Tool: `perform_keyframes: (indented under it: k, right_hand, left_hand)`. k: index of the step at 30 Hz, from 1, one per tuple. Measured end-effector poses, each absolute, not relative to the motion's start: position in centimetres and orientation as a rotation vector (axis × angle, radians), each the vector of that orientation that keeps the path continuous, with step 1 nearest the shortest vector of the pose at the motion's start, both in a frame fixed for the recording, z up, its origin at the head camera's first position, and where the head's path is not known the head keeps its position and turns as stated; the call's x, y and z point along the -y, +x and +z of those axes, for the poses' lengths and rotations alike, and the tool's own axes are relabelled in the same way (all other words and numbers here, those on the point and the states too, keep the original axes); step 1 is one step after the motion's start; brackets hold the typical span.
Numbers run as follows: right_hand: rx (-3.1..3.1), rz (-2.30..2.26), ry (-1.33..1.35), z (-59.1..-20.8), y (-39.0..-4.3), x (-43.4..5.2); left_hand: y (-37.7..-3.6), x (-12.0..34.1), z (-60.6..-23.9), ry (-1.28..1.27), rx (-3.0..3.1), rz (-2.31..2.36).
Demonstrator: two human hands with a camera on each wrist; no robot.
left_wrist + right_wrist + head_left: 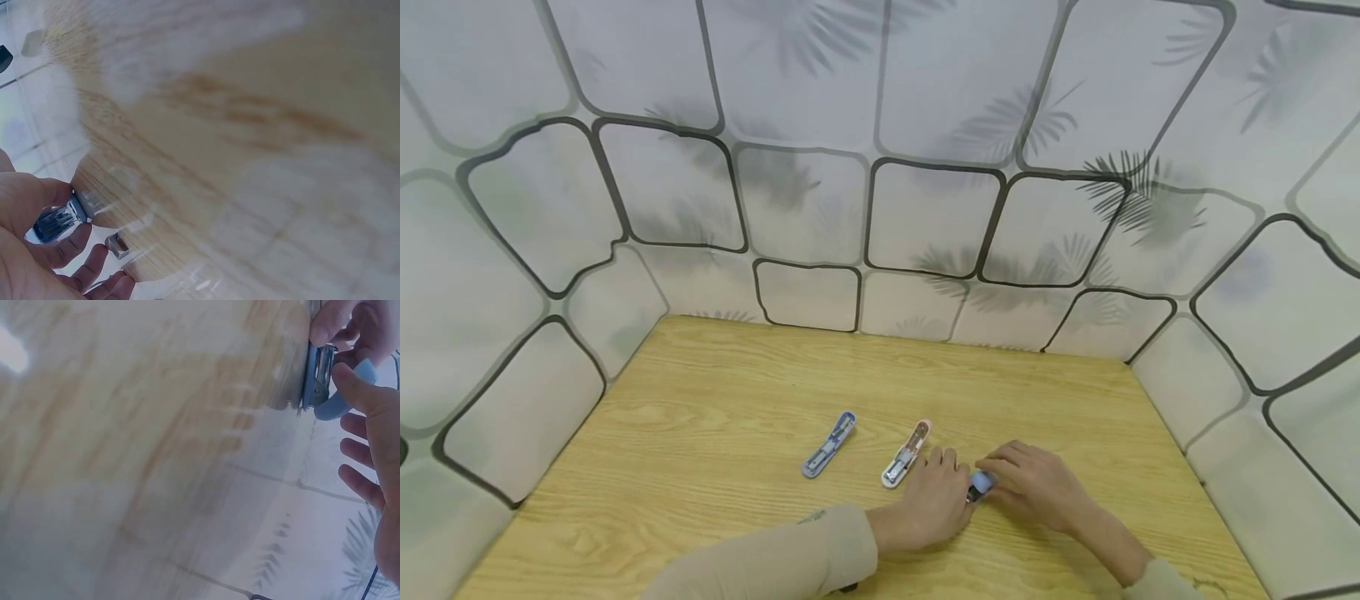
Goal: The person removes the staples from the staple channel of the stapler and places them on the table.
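Between both hands, at the right of the head view, is a small blue stapler with a dark end. My left hand pinches one end of it. My right hand grips its other end, thumb on the blue curved cover. In the right wrist view the cover stands away from the metal channel, and the blue base lies along the table. Just beyond my left fingers, a white stapler-like piece with pinkish inside and metal parts lies on the table. Fingers hide much of the held stapler.
Farther left lies a blue stapler-like piece with metal parts inside. The light wood table is bounded at the back and sides by patterned cloth walls. A small dark object shows below the left sleeve.
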State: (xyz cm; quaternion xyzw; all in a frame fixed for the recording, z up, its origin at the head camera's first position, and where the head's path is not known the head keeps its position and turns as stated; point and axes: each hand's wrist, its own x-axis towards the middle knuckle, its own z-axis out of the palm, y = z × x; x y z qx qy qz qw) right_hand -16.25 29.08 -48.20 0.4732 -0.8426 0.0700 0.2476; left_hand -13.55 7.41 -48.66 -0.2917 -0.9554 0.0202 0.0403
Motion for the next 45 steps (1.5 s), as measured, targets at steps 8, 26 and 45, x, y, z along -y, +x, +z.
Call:
perform_keyframes:
  k: [8,26,45]
  right_hand:
    - [2.257,0.177,1.273,-47.8,-16.3,-29.4]
    - [2.225,0.208,1.228,-47.0,-16.8,-30.9]
    - [2.285,0.162,1.131,-47.5,-17.8,-32.7]
  left_hand:
    - [-13.6,-7.4,-48.9,-0.893,2.898,0.091]
    - [-13.5,-7.4,-48.9,-0.884,2.923,0.050]
    - [-13.3,-7.5,-48.9,-0.853,2.909,0.071]
